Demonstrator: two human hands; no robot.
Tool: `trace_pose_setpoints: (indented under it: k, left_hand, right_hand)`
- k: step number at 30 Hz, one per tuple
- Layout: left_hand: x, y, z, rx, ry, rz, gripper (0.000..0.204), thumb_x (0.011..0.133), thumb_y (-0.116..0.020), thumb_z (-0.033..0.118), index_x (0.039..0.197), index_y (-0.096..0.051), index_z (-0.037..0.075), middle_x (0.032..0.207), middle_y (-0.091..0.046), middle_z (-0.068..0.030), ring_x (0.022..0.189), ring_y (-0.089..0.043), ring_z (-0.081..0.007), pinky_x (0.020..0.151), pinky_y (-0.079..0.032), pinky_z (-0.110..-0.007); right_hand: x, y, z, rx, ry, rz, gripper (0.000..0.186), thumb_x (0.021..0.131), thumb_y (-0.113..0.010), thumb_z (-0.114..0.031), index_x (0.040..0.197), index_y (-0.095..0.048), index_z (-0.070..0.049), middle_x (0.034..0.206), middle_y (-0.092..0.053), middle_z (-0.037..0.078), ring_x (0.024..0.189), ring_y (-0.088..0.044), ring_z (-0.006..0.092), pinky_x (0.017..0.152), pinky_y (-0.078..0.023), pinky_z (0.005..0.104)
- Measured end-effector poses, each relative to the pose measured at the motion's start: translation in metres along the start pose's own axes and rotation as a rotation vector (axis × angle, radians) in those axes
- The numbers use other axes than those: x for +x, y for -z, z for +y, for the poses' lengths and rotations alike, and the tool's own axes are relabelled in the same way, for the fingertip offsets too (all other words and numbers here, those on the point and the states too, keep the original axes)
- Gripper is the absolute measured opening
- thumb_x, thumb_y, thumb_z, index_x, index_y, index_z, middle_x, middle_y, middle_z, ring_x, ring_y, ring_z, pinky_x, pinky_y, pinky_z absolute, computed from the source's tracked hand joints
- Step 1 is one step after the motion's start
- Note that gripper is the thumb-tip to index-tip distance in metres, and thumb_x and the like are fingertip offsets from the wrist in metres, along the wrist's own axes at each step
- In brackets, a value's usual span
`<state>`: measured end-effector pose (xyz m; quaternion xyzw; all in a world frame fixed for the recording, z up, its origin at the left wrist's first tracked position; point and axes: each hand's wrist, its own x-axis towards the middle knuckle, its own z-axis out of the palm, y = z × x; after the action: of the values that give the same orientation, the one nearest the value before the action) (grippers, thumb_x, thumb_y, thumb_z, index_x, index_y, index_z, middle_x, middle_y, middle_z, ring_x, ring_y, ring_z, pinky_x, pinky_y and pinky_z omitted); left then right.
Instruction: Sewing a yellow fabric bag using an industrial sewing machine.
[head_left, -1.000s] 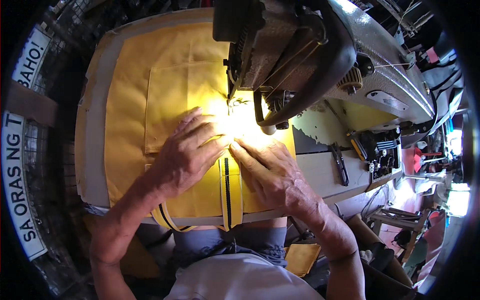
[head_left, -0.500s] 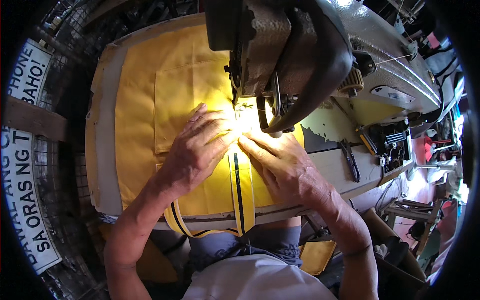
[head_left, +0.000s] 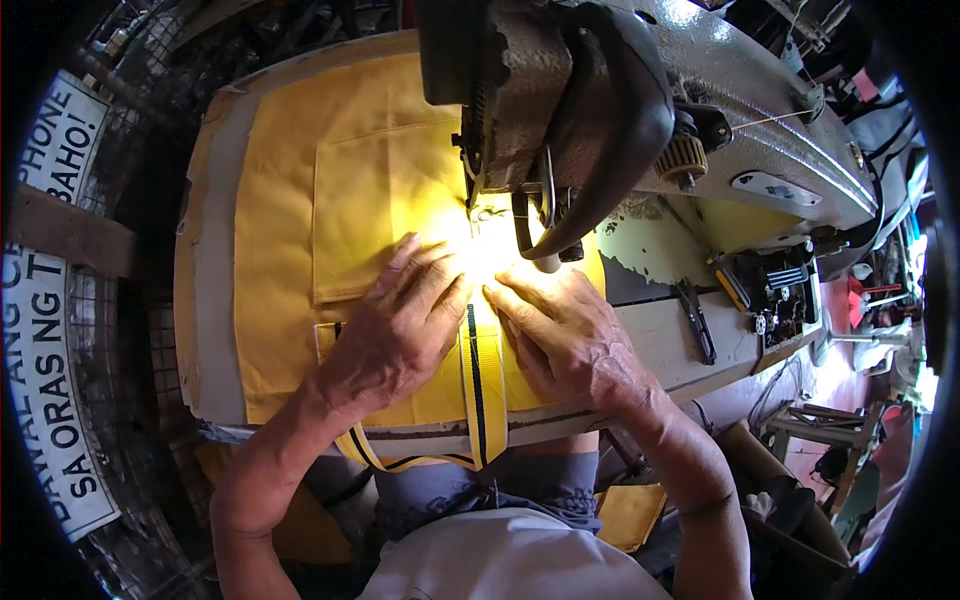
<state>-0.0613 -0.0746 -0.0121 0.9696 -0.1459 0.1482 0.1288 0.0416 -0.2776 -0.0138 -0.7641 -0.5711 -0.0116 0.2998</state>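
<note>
1. I'm reading a clock laid on the table (head_left: 655, 368), with the lamp's glare (head_left: 487, 238) at its centre and twelve pointing away from the person.
2. Nearest, at five, folded yellow material (head_left: 632, 515) lies beside the person's thigh.
3. At six, the strap (head_left: 484, 380), yellow with a black stripe, lies on the cloth (head_left: 272, 240). It loops over the table's near edge, and its upper part runs into the glare between the hands.
4. Between seven and eight, the left hand (head_left: 400, 315) rests palm down on the cloth, its thumb beside the strap.
5. Between four and five, the right hand (head_left: 568, 325) lies palm down, its forefinger at the strap's other edge. I cannot tell whether either hand pinches anything; the light washes out the tips.
6. Between nine and ten, a pocket (head_left: 370, 195) is stitched onto the cloth.
7. At twelve, the machine (head_left: 515, 115) stands over the glare, its arm reaching toward two.
8. At four lie snips (head_left: 697, 322); past them, nearer three, a cutter (head_left: 732, 283) and a parts tray (head_left: 790, 300).
9. Farthest, at eight, hangs a white sign (head_left: 62, 395).
</note>
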Motion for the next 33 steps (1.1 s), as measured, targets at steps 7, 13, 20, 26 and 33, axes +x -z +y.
trace_pose_setpoints:
  k: [7, 13, 20, 26, 33]
  left_hand:
    - [-0.006, -0.003, 0.001, -0.074, 0.013, 0.005, 0.036, 0.088, -0.062, 0.011, 0.118, -0.063, -0.009, 0.125, -0.060, -0.0212, 0.127, -0.054, -0.0349, 0.115, -0.037, -0.052]
    - [-0.003, -0.001, -0.001, -0.089, 0.024, -0.019, 0.039, 0.088, -0.063, 0.015, 0.119, -0.062, -0.008, 0.126, -0.059, -0.0212, 0.130, -0.051, -0.0355, 0.117, -0.033, -0.053]
    - [0.014, 0.000, -0.024, -0.143, 0.018, 0.030, 0.033, 0.087, -0.062, 0.012, 0.114, -0.062, -0.007, 0.120, -0.059, -0.0194, 0.127, -0.053, -0.0346, 0.115, -0.037, -0.053]
    - [0.017, 0.000, -0.024, -0.146, 0.035, 0.056, 0.033, 0.086, -0.061, 0.007, 0.115, -0.059, -0.007, 0.120, -0.058, -0.0196, 0.125, -0.055, -0.0348, 0.112, -0.041, -0.052]
    - [0.018, -0.001, -0.026, -0.089, -0.010, 0.101, 0.031, 0.085, -0.062, 0.007, 0.113, -0.059, -0.006, 0.120, -0.057, -0.0183, 0.124, -0.055, -0.0326, 0.112, -0.042, -0.051]
  right_hand:
    - [0.000, -0.002, 0.002, -0.045, 0.030, -0.012, 0.043, 0.082, -0.070, -0.008, 0.124, -0.062, -0.001, 0.123, -0.062, 0.015, 0.112, -0.058, 0.0330, 0.099, -0.045, 0.0442]
    - [0.003, 0.002, 0.005, -0.008, -0.006, -0.108, 0.048, 0.082, -0.068, -0.009, 0.129, -0.059, 0.000, 0.120, -0.062, 0.017, 0.113, -0.056, 0.0350, 0.098, -0.044, 0.0463]
    - [0.024, 0.000, 0.022, -0.005, 0.019, -0.052, 0.044, 0.085, -0.064, -0.007, 0.128, -0.061, 0.001, 0.119, -0.064, 0.028, 0.084, -0.068, 0.0393, 0.079, -0.054, 0.0446]
    - [-0.044, 0.033, 0.015, -0.278, -0.152, 0.117, 0.034, 0.085, -0.068, -0.002, 0.119, -0.067, -0.004, 0.130, -0.059, 0.017, 0.131, -0.051, 0.0368, 0.111, -0.039, 0.0552]
    - [-0.126, 0.072, 0.054, -0.625, -0.527, 0.616, 0.041, 0.098, -0.056, -0.005, 0.139, -0.056, -0.001, 0.146, -0.047, 0.021, 0.137, -0.045, 0.0374, 0.108, -0.041, 0.0465]
